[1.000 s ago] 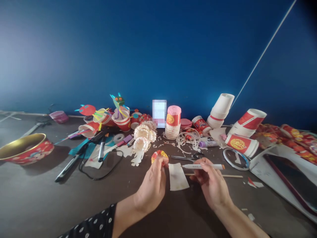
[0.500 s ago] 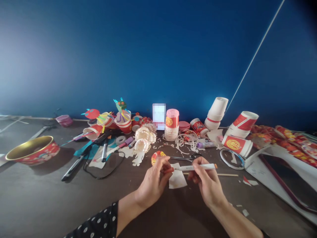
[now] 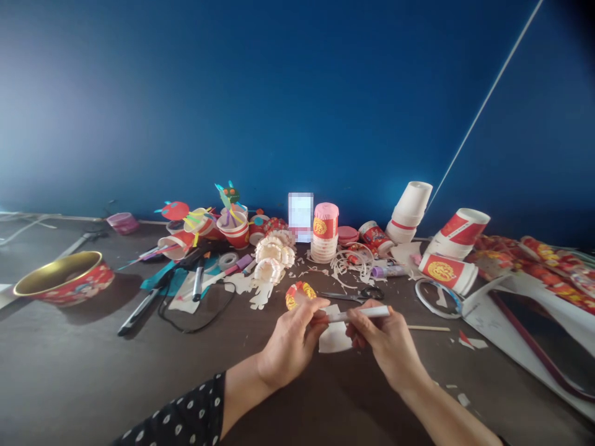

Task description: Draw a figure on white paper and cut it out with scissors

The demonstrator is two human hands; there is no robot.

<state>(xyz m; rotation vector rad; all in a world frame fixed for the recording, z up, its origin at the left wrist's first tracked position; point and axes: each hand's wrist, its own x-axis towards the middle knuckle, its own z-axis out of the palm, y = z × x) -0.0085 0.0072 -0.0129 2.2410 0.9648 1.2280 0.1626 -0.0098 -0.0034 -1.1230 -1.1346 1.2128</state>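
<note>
A white marker lies level between my two hands, over a small piece of white paper on the table. My right hand is closed around its barrel, the orange end pointing right. My left hand pinches the orange-red marker cap, mostly hidden by the fingers, at the marker's left end. The marker's tip is out of sight at the cap. Just beyond my left fingers sits a red and yellow paper cup piece. Black-handled scissors lie behind my right hand.
Stacked paper cups stand at the back middle, with more leaning stacks at right. A tablet-like device rests far right. To the left are a red bowl, a black glue gun and its cord. Paper scraps litter the middle.
My right hand has brought the marker leftward against the cap in my left hand; its bare tip, visible before, is now hidden. The view has shifted slightly.
</note>
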